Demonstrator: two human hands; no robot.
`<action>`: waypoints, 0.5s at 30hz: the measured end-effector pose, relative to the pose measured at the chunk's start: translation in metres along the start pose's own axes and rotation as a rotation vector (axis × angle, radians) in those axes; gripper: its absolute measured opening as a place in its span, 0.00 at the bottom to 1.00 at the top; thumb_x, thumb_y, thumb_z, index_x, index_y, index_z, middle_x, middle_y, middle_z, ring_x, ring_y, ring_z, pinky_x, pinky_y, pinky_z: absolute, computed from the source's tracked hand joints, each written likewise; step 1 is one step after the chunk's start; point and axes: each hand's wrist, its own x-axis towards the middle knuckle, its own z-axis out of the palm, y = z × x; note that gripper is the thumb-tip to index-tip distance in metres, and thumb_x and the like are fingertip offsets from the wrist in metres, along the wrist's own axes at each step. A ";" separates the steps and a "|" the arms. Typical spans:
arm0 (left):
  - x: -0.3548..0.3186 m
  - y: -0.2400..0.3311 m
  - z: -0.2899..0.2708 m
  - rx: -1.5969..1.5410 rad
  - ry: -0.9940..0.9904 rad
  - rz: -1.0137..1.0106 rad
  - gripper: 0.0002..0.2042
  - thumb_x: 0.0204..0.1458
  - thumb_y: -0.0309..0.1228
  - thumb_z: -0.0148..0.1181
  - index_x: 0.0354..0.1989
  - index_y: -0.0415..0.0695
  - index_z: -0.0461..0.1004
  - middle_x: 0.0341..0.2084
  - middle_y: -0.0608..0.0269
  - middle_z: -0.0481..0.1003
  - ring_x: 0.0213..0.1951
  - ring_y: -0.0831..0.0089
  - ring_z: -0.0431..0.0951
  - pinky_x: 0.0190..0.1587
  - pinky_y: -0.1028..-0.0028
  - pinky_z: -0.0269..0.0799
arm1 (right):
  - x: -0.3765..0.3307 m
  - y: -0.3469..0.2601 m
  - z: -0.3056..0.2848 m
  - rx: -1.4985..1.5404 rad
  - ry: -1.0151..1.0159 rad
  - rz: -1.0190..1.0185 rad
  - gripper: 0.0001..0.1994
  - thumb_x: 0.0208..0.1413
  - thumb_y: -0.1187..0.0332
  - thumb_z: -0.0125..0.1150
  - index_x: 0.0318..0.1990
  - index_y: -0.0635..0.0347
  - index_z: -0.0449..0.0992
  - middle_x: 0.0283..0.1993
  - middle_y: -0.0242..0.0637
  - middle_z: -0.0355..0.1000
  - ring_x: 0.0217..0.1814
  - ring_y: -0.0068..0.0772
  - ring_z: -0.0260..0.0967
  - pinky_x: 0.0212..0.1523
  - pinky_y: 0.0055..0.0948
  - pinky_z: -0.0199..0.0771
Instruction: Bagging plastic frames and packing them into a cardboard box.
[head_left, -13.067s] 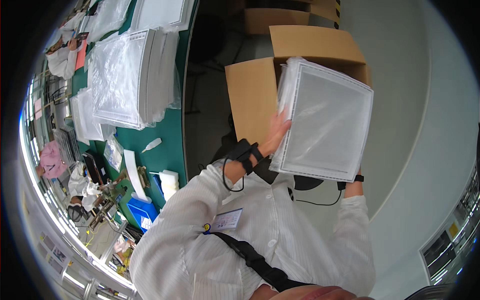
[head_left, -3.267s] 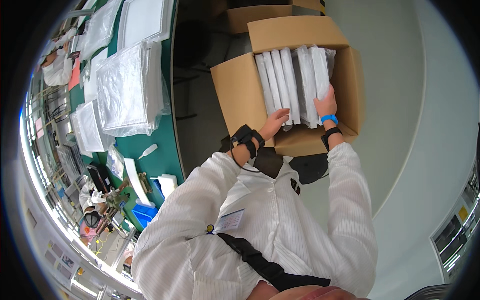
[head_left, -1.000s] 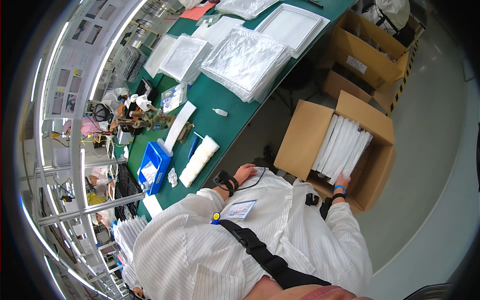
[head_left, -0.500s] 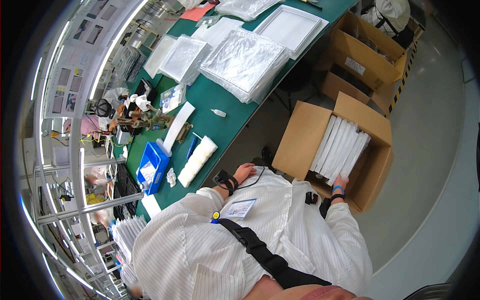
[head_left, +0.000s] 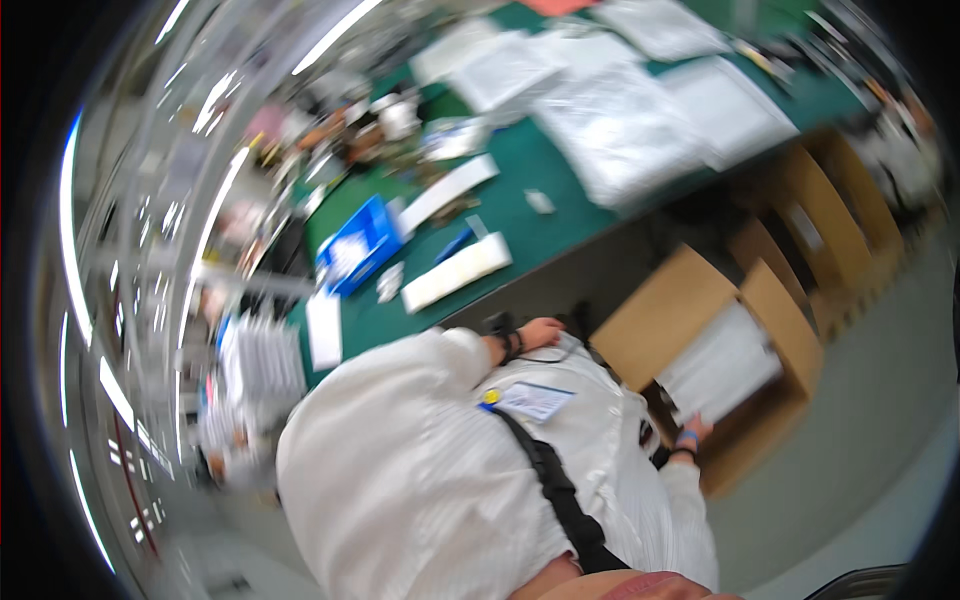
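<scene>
The picture is smeared by motion. Down in an open cardboard box [head_left: 750,450], my right hand [head_left: 697,428] is closed on the near edge of a white, plastic-wrapped flat panel [head_left: 722,362]. The panel's broad face shows and hides what lies beneath it. My left hand [head_left: 541,332] rests low at the front of my shirt, near the table's edge. Its fingers lie loosely outstretched, with nothing visible in them. A dark strap with a small device sits on that wrist, and a blue band is on my right wrist.
On the green table [head_left: 560,250] are a blue bin [head_left: 362,245], a long pale foam block [head_left: 457,272], a white strip [head_left: 450,190] and several wrapped panels [head_left: 625,130]. Another cardboard box [head_left: 815,225] stands beyond the open one. A white stack [head_left: 260,360] stands at the left.
My view has turned, so the table and box sit differently in it. The panels in the box showed as a row of edges; now one panel's broad face shows by my right hand.
</scene>
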 end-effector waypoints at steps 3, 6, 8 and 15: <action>-0.008 0.028 0.013 0.079 0.027 0.021 0.19 0.52 0.30 0.48 0.51 0.35 0.70 0.35 0.57 0.78 0.37 0.72 0.78 0.41 0.74 0.74 | 0.012 0.019 -0.017 -0.050 0.102 0.030 0.31 0.46 0.71 0.66 0.57 0.73 0.61 0.54 0.56 0.66 0.51 0.50 0.69 0.51 0.45 0.73; -0.009 0.006 0.001 0.048 0.123 0.013 0.19 0.51 0.34 0.51 0.49 0.35 0.72 0.35 0.56 0.78 0.34 0.69 0.79 0.39 0.72 0.76 | -0.008 -0.005 0.002 -0.068 0.063 -0.032 0.31 0.44 0.71 0.66 0.57 0.71 0.63 0.55 0.55 0.66 0.53 0.52 0.67 0.53 0.46 0.72; -0.014 0.000 0.001 0.009 0.145 0.008 0.19 0.51 0.33 0.51 0.49 0.35 0.72 0.35 0.55 0.78 0.34 0.69 0.79 0.39 0.72 0.76 | -0.009 -0.009 0.003 -0.075 0.028 -0.032 0.31 0.44 0.72 0.65 0.57 0.71 0.62 0.55 0.55 0.66 0.53 0.52 0.67 0.53 0.46 0.72; -0.020 0.000 -0.002 -0.066 0.167 0.032 0.18 0.51 0.32 0.51 0.47 0.32 0.72 0.34 0.54 0.78 0.33 0.70 0.79 0.38 0.74 0.76 | 0.001 -0.004 -0.002 -0.150 0.026 0.009 0.29 0.45 0.78 0.63 0.58 0.70 0.62 0.56 0.53 0.65 0.54 0.51 0.67 0.53 0.46 0.72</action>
